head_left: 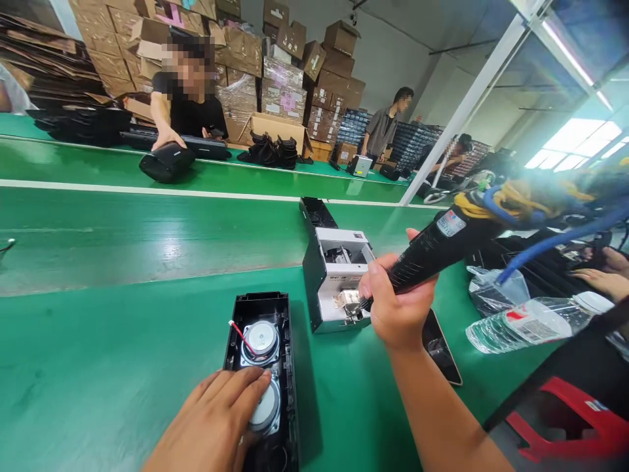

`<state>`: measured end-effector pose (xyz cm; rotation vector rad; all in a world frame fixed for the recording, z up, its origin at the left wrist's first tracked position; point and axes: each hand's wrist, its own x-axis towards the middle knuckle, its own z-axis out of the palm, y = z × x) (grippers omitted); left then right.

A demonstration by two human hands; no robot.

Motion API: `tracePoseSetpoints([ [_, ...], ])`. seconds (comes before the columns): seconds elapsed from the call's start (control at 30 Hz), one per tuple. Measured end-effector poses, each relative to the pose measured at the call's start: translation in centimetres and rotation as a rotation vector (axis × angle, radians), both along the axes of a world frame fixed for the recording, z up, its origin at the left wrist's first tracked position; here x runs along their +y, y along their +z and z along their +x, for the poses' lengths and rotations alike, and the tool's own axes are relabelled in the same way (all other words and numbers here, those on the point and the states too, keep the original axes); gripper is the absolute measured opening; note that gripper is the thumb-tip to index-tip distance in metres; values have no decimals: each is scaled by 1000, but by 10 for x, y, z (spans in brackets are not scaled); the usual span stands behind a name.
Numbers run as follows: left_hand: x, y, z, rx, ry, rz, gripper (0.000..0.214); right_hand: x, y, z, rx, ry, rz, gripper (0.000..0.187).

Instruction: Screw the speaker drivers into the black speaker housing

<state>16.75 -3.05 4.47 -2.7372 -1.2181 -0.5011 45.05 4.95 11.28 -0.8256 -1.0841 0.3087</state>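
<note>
An open black speaker housing (257,313) lies on the green belt, with a round speaker driver (261,339) and a red wire in its upper half. My left hand (211,419) rests on a second driver (267,409) in the lower half, fingers together over its edge. My right hand (396,303) grips a black electric screwdriver (445,246) with a blue hose. Its tip sits at the metal tray of a white automatic screw feeder (335,275), close to my right hand. The housing's lower end is partly hidden by my left hand.
A black smartphone (441,347) and a clear water bottle (525,324) lie right of the feeder. A co-worker's hands (602,272) show at the right edge. Across the belt, several people work before stacked cardboard boxes (324,85). A red stool (570,419) stands at lower right.
</note>
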Motion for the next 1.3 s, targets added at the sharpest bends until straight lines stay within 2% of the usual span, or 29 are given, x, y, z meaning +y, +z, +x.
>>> tracePoseSetpoints([
  [0.07,-2,6,5,28,30,-71,58,0,-1,1,14,1,-9,67],
  [0.17,-5,12,12,49,97,-254,63,-11,-6,-4,19,69,-112,63],
  [0.3,-6,20,18,19,139,-476,69,-50,-9,-25,139,199,-238,59],
  [0.43,-8,23,19,-87,120,-491,65,-94,6,-50,269,298,-133,51],
  [0.53,-10,23,19,-102,97,-477,63,-112,15,-62,271,368,-89,45],
  [0.63,-10,26,20,-90,79,-482,64,-116,10,-73,216,431,-87,28],
  [0.67,-10,28,21,-88,79,-489,64,-115,7,-77,204,441,-95,28],
  [0.83,-10,38,23,-104,77,-521,63,-109,-15,-95,166,446,-87,59],
  [0.97,-12,40,24,-113,92,-540,61,-109,-27,-98,146,426,-124,60],
  [1.3,-11,43,25,-64,97,-537,56,-109,-32,-98,117,446,-151,57],
])
